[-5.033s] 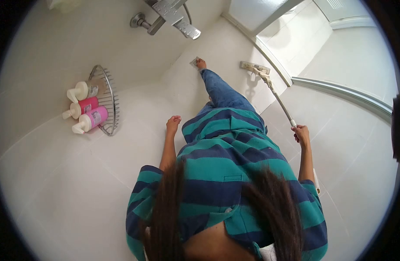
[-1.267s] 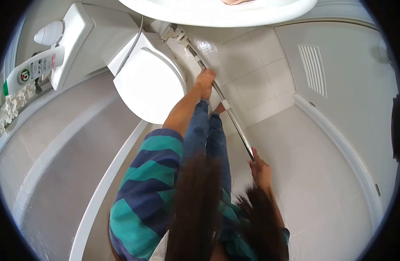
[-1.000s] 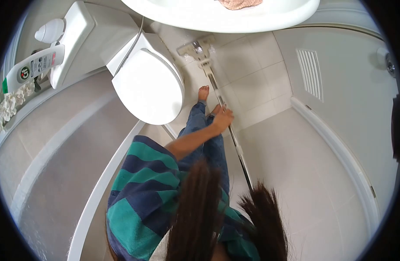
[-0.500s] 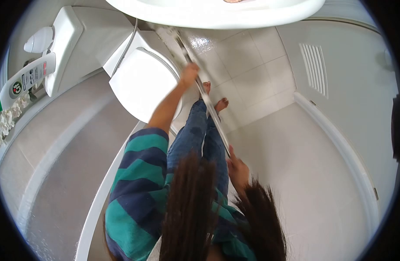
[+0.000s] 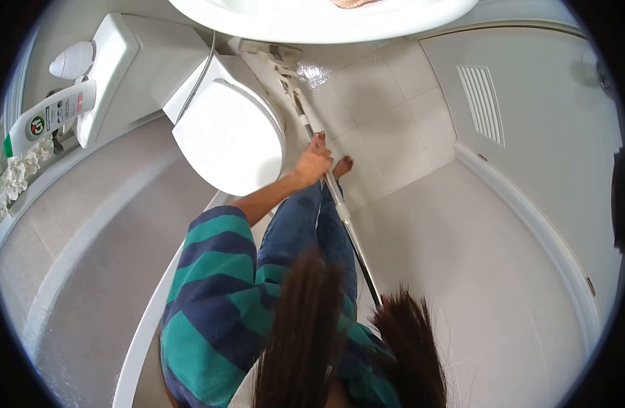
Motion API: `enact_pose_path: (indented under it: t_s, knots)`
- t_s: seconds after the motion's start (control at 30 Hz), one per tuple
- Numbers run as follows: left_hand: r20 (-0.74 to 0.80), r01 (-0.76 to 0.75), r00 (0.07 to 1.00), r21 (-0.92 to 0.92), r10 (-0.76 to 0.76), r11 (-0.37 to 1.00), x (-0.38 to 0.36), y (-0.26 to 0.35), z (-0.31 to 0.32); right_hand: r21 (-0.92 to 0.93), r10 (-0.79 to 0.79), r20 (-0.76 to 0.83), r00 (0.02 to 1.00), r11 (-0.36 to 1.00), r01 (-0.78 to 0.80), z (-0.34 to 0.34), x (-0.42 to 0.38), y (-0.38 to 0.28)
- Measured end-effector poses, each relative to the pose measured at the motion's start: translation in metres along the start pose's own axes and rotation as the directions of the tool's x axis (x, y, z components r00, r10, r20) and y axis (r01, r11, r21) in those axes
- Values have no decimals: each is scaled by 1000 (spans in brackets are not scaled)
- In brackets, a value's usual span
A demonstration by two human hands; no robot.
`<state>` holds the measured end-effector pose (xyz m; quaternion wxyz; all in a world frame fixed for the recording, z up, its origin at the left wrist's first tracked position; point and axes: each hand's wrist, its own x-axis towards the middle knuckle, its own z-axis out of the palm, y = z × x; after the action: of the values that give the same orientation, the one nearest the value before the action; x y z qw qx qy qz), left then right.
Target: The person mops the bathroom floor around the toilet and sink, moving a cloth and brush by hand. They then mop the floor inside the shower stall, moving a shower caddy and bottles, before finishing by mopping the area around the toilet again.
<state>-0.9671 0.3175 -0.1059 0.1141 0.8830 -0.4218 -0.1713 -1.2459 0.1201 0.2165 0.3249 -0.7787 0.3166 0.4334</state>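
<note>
A flat mop (image 5: 338, 202) with a long metallic handle slants across the floor between my body and the sink. Its pale flat head (image 5: 270, 49) lies on the tiles just below the sink's edge, beside the toilet. My left hand (image 5: 314, 163) is wrapped around the middle of the handle, above my feet. At the near end of the handle, only a sliver of my right hand (image 5: 384, 299) shows; strands of hair cover the rest, and it appears to hold the handle's end.
A white toilet (image 5: 227, 136) with its lid down stands left of the mop. Overhead juts a white sink (image 5: 326, 27). A white cleaner bottle (image 5: 54, 117) sits at the left by white flowers (image 5: 20, 173). To the right is a grey door (image 5: 544, 136) with a vent; wet tiles (image 5: 316, 76) shine.
The mop has been drawn back towards my body, and its head shows more fully by the sink. Both hands have come nearer me, the right one now mostly behind hair.
</note>
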Motion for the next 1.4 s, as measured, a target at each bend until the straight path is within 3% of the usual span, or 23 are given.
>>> enact_pose_path:
  t_s: [0.1,0.2,0.3,0.33,0.43,0.5,0.53,0.6,0.63,0.7,0.77,0.83,0.93,1.03,1.07,1.1,1.2,1.3,1.37,1.4]
  knots:
    - [-106,8,994,-193,-29,981,-1,27,6,-209,-68,-131,989,977,39,-7,-22,-2]
    - [17,135,991,-178,-134,975,10,18,26,-407,-229,-227,947,905,121,2,4,0]
    - [-287,81,948,-204,-139,976,22,-26,53,-534,-366,-307,878,830,160,20,47,-19]
    - [-234,173,944,-248,-232,953,31,-42,57,-555,-396,-327,858,815,165,24,60,-34]
    - [-25,400,908,-254,-419,881,51,-100,64,-379,-354,-360,863,901,211,30,101,-106]
    - [-97,439,882,-187,-461,879,40,-152,62,-374,-377,-383,843,898,232,62,127,-142]
    - [-56,436,898,-25,-436,900,30,-167,40,-318,-380,-346,858,908,274,73,127,-145]
    - [-27,133,991,57,-132,989,9,-176,44,-201,-387,-272,881,918,341,81,124,-141]
    - [70,126,989,57,-130,990,7,-162,32,-93,-355,-278,893,935,343,76,121,-136]
    - [247,103,962,66,-116,993,16,-129,5,-114,-296,-257,920,955,276,58,97,-117]
    - [234,69,969,54,-80,996,19,-86,-10,-221,-249,-206,946,954,203,22,61,-114]
    - [71,65,996,-77,-60,995,10,-50,-4,-301,-234,-158,959,937,179,4,40,-118]
    - [-5,114,993,-37,-114,993,8,-38,27,-280,-277,-167,946,934,224,16,45,-101]
    - [-16,229,973,-105,-232,968,17,-75,44,-274,-278,-218,935,937,215,30,68,-101]
    - [-12,261,965,-41,-262,965,20,-92,49,-274,-252,-258,933,945,179,40,85,-118]
    - [-10,295,956,30,-294,955,25,-107,50,-291,-323,-279,904,926,241,44,100,-131]
    - [-93,442,886,-121,-454,889,33,-139,20,-316,-496,-331,803,860,402,42,126,-153]
    - [-11,356,934,10,-356,934,50,-93,25,-266,-422,-323,847,899,347,9,100,-135]
    - [-132,342,933,34,-335,939,52,-27,24,-251,-283,-268,921,943,217,-25,68,-92]
    - [-119,362,912,-218,-393,906,37,12,-19,-232,-210,-225,951,960,157,-42,49,-69]
